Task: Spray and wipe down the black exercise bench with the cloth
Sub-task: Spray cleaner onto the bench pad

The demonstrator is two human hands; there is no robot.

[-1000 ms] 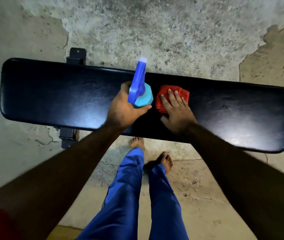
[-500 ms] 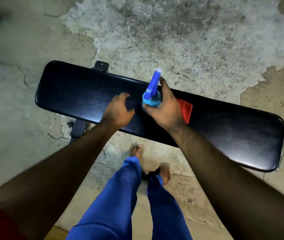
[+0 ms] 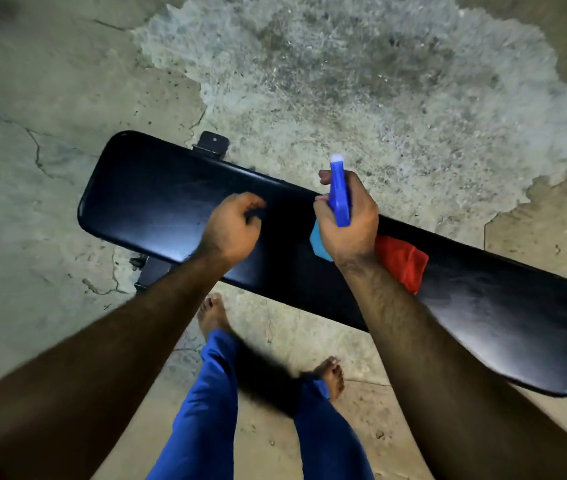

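Note:
The long black exercise bench [image 3: 157,199] runs across the view from upper left to lower right. My right hand [image 3: 351,226] grips the blue spray bottle [image 3: 339,192] over the bench's middle, nozzle pointing away from me. A red cloth [image 3: 401,259] lies on the pad just right of that hand, partly hidden by my wrist. My left hand [image 3: 231,226] hovers above the pad to the left of the bottle, fingers loosely curled with nothing in them.
Cracked, patchy concrete floor [image 3: 344,81] surrounds the bench. A black metal bench foot [image 3: 212,143] sticks out at the far side and another leg bracket [image 3: 148,271] at the near left. My bare feet [image 3: 212,313] and blue trousers stand close to the near edge.
The spray bottle passed from my left hand to my right hand. My right hand left the red cloth, which stays on the pad. My left hand drew away leftward, empty.

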